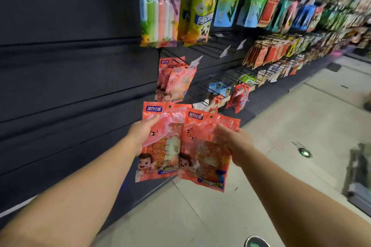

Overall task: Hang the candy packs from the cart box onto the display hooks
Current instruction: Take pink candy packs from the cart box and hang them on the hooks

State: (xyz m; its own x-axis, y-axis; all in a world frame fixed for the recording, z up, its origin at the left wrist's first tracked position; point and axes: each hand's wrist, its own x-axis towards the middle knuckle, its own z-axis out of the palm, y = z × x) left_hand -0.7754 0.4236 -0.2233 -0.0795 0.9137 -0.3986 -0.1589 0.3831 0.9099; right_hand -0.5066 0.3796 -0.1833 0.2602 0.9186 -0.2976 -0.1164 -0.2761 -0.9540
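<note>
My left hand (141,135) grips a red-orange candy pack (160,152) by its left edge. My right hand (232,142) grips a small stack of the same red-orange packs (202,158) from the right side. Both are held upright below the display. Just above them, a few matching packs (174,80) hang on a black wire hook. Bare black hooks (208,48) with white price tags jut out to the right of those. The cart box is not in view.
A dark blank shelf panel (70,66) fills the left. Rows of colourful hanging packs (281,10) run along the display to the right. Pale floor tiles (291,118) stretch rightward; a dark cart edge (359,178) shows at the far right.
</note>
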